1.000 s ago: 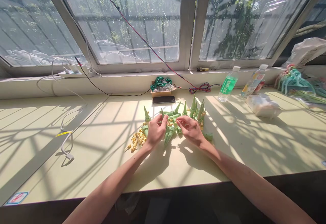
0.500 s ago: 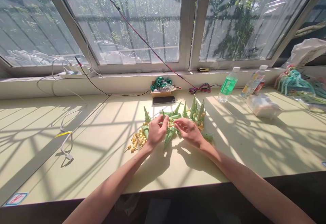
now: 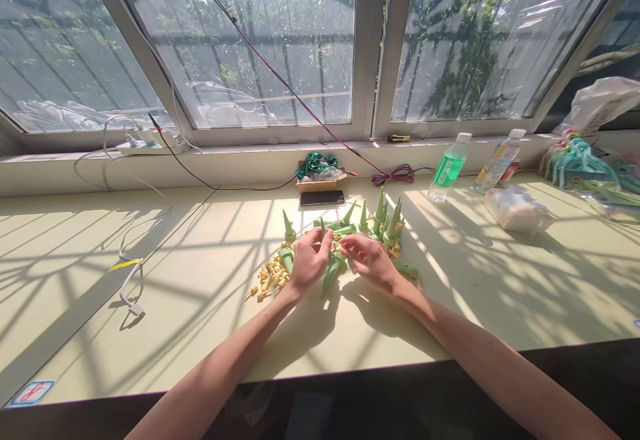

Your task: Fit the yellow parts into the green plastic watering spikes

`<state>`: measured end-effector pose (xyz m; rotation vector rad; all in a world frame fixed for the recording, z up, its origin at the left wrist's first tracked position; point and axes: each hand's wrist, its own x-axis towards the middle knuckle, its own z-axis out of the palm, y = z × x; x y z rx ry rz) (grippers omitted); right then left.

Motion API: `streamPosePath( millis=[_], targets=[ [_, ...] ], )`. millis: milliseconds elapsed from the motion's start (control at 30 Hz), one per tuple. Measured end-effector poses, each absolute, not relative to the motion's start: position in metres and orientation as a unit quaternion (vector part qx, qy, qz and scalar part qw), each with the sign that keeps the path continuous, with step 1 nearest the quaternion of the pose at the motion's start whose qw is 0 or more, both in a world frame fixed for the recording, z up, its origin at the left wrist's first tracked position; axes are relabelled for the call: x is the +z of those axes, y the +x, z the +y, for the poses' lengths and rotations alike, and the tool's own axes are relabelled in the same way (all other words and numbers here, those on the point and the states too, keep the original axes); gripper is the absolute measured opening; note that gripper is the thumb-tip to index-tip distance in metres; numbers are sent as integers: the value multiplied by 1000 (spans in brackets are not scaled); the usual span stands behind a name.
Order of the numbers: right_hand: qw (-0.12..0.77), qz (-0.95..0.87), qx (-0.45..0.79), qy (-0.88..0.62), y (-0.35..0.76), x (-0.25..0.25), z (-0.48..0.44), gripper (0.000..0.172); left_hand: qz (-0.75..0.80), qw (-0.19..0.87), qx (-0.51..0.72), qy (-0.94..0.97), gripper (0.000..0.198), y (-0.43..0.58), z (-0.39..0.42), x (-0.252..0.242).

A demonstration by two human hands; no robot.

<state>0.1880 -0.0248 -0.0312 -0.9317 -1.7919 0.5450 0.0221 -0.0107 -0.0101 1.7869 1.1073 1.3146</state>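
My left hand [image 3: 311,258] is closed around a green cone [image 3: 323,227], whose tip sticks up above its fingers. Close on its right, my right hand [image 3: 369,258] has its fingers pinched by a small yellow piece [image 3: 336,245]. A larger green cone [image 3: 332,273] lies between the hands, pointing toward the near edge. Several green cones [image 3: 390,220] stand upright behind my right hand, and another cone [image 3: 289,228] stands behind my left. Small yellow pieces [image 3: 271,276] are heaped left of my left hand.
A black phone [image 3: 323,197] lies before a small box [image 3: 318,185] of green material. Two bottles [image 3: 449,168] and a white tissue pack [image 3: 517,210] stand to the right. A white cable [image 3: 135,293] crosses the table's left side.
My right hand has shifted slightly left, its fingertips nearer my left hand. The cone tip in my left hand has moved slightly right.
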Motion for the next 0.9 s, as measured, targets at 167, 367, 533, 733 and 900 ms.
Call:
streamPosePath(
  millis=[167,367,533,733,900],
  targets=[
    [495,-740,234,-391,188,-32,-24,7,419,320,500,687,28,23,-11,-9],
    [492,-741,240,-389,188,-32,-24,9,418,324,499,686,29,23,-12,-8],
    [491,-740,241,-390,188,-33,-24,11,418,323,498,687,28,23,-11,-10],
    [485,-742,233,-400,187,-31,-25,18,408,321,502,692,29,22,-10,-12],
    [463,-741,235,-426,186,-27,-28,20,405,325,500,693,27,23,-12,-12]
  ],
)
